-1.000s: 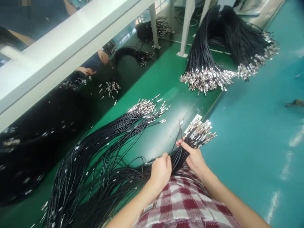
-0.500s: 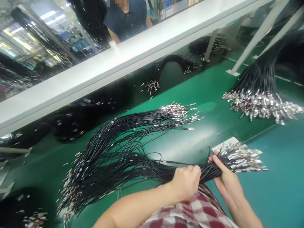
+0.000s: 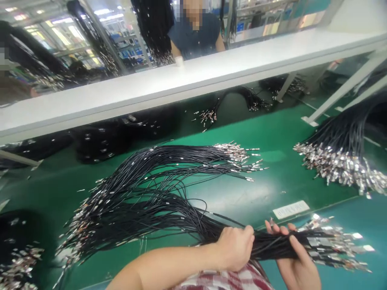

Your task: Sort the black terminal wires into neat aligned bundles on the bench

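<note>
A: How many hands do we count at the work, and in what state?

B: We count two. The left hand [image 3: 236, 246] is closed in a fist around one bundle of black cables [image 3: 270, 245]. The right hand [image 3: 298, 264] is half curled, palm up, with its thumb across the same bundle, near the metal ends [image 3: 338, 246].

A: Where do we locate that bundle?

B: We find it along the near side of one green table [image 3: 229, 197]. Its ends point right, past the table edge, and are too many to count.

A: Which other items do we list?

B: We list one second bundle [image 3: 169, 155], lying behind the first; toward the left we cannot tell which cables belong to which. We note one large pile of cables [image 3: 344, 129] at the right, and one white label [image 3: 291, 210] just beside the right hand, too blurred to read. Above the table runs one white shelf [image 3: 169, 82], with one person in a dark shirt [image 3: 196, 37] on its far side.
</note>
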Demonstrator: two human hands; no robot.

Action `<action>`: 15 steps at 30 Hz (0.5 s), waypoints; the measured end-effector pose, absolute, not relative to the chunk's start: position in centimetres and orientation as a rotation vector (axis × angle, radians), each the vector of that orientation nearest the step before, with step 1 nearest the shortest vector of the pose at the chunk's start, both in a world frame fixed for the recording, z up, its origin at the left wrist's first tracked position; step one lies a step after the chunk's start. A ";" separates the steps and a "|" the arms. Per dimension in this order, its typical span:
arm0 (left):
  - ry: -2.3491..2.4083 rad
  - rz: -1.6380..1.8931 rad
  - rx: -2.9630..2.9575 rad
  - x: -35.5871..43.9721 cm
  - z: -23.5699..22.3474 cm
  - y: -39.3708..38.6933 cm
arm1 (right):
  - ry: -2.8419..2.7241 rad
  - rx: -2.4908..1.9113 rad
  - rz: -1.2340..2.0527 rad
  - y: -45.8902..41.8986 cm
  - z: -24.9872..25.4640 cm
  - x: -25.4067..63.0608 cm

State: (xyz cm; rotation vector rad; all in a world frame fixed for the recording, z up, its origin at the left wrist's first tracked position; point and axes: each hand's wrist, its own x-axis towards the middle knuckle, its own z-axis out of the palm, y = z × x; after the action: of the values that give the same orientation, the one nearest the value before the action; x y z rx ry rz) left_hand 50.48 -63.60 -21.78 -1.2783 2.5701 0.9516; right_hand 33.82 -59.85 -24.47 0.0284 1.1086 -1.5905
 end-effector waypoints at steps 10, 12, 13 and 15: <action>2.699 1.814 -1.123 60.3 -15.1 -72.7 | 0.798 -0.677 -1.443 -68.6 -10.2 39.6; 2.390 1.926 -1.179 64.6 -13.5 -74.9 | 0.590 -0.858 -1.390 -70.5 -3.4 42.6; 2.247 1.941 -1.312 67.1 -12.8 -75.7 | 0.506 -0.931 -1.374 -71.2 0.2 44.2; 2.055 1.959 -1.647 72.2 -11.7 -76.4 | 0.324 -1.075 -1.372 -71.9 7.4 47.2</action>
State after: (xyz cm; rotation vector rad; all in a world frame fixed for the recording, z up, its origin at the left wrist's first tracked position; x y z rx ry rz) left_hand 72.18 -76.39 -11.74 -1.6474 2.0548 1.9592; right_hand 47.20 -71.94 7.37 -1.0748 0.3239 -1.3718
